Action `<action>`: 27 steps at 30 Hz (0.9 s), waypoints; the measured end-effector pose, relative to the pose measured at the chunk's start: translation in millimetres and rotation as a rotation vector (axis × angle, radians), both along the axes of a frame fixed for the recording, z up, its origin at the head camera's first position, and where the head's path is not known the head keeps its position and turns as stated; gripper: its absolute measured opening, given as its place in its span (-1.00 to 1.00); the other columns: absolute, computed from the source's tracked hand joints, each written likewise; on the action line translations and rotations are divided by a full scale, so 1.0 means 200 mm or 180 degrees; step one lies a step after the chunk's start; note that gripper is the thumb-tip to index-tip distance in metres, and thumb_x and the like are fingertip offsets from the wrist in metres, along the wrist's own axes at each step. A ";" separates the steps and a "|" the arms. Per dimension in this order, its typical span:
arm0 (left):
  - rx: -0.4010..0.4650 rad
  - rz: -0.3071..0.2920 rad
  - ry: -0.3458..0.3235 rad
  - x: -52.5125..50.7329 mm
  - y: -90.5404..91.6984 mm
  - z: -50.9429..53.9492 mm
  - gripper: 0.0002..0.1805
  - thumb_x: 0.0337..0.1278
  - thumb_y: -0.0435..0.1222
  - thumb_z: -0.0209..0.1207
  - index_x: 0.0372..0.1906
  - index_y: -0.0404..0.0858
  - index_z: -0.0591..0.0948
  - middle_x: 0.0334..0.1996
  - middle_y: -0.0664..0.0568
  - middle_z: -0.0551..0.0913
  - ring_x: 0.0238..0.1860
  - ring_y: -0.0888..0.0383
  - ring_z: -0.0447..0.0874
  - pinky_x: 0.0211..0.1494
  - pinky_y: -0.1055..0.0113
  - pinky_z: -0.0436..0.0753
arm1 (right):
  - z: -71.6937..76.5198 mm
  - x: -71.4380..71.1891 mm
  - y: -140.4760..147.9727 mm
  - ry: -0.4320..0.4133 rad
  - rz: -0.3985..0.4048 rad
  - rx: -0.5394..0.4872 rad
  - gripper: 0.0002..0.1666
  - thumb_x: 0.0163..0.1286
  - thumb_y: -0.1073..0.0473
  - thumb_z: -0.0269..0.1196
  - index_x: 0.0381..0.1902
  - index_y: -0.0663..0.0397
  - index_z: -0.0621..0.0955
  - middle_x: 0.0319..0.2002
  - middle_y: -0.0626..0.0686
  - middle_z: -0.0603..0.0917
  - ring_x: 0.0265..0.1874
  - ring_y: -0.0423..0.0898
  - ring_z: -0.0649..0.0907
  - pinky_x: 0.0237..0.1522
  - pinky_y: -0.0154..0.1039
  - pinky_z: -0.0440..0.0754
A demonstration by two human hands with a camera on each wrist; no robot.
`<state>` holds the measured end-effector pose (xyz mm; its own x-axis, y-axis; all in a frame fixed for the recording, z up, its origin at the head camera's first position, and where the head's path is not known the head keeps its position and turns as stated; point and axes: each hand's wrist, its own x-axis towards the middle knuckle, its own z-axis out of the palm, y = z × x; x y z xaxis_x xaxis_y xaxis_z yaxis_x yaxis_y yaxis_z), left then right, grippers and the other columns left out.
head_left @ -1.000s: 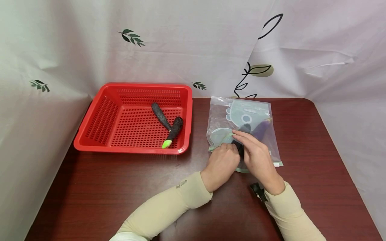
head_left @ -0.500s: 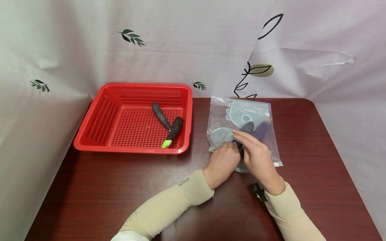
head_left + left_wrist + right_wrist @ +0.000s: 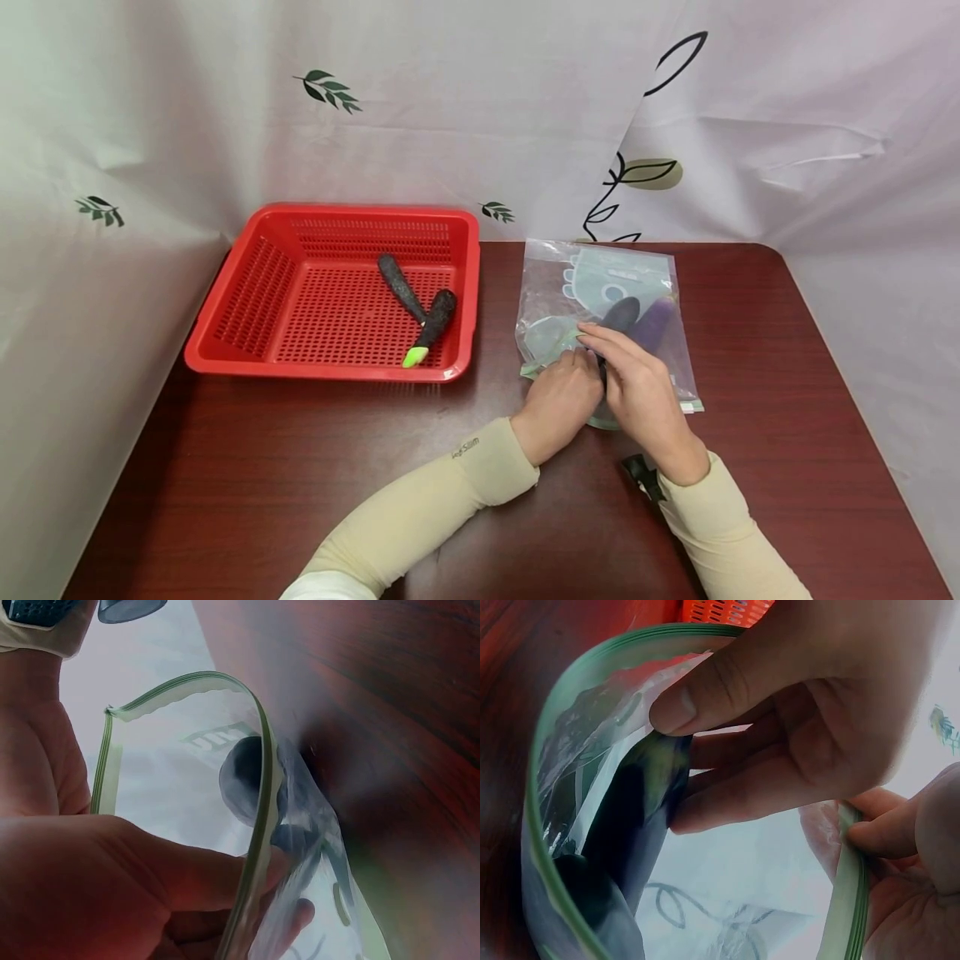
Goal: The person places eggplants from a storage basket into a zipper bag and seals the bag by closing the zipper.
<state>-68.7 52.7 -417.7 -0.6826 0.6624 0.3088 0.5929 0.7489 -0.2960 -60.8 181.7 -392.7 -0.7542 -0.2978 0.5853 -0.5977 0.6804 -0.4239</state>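
My left hand [image 3: 558, 404] reaches into the mouth of a clear zip bag [image 3: 551, 275]. In the right wrist view its thumb and fingers hold the near end of a dark eggplant [image 3: 641, 814] inside. Beside that, another smooth dark vegetable [image 3: 592, 896] shows only its rounded end. From above, a purple eggplant [image 3: 654, 323] is visible through the bag's film, next to the dark one. My right hand [image 3: 647, 396] is at the bag's right side, pinching the green zip rim [image 3: 849, 900] between thumb and fingers. The left wrist view shows the mouth wide apart. Film and hands partly hide the contents.
To the left stands a red perforated basket [image 3: 330, 372]. Two long blackish vegetables [image 3: 401, 287] lie crossed in it, one with a bright green end. A white slider [image 3: 687, 407] sits at the bag's right corner. Pale patterned cloth [image 3: 420, 125] surrounds the dark wooden table [image 3: 780, 375].
My left hand has edged to the right and slightly deeper into the bag, and the dark eggplant has slid a little farther in with it. The right hand stays put.
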 end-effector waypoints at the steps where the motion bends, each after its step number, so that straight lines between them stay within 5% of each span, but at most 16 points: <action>1: -0.0008 -0.0002 -0.0005 0.00 0.00 0.00 -0.66 0.37 -0.33 0.02 0.09 -0.36 0.65 -0.23 0.06 0.68 -0.30 0.22 0.61 -0.22 0.44 0.59 | 0.00 0.00 0.00 0.0002 0.0003 -0.0002 -0.46 0.20 0.71 0.10 0.05 0.27 0.69 0.15 0.05 0.68 0.05 0.00 0.70 -0.10 -0.08 0.62; 9: 0.0050 -0.0011 -0.0036 0.00 0.01 0.00 -0.65 0.38 -0.29 0.03 0.10 -0.38 0.65 -0.10 -0.01 0.70 -0.27 0.22 0.62 -0.24 0.45 0.59 | 0.00 0.00 0.01 -0.0004 -0.0024 0.0013 -0.45 0.20 0.71 0.09 0.06 0.28 0.69 0.15 0.05 0.67 0.01 -0.01 0.71 -0.29 -0.21 0.54; 27: 0.0046 -0.0030 0.0072 0.04 -0.03 0.04 -0.79 0.29 -0.28 0.09 -0.19 -0.16 0.73 -0.45 0.15 0.56 -0.41 0.26 0.53 -0.45 0.47 0.50 | 0.00 -0.01 0.02 0.0005 -0.0003 -0.0022 -0.43 0.18 0.73 0.06 0.05 0.29 0.69 0.15 0.05 0.67 0.00 -0.01 0.70 -0.33 -0.25 0.48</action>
<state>-59.9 45.9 -410.7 -0.6691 0.6641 0.3337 0.5932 0.7477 -0.2985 -62.0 184.9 -391.8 -0.7535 -0.2930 0.5886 -0.5977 0.6781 -0.4277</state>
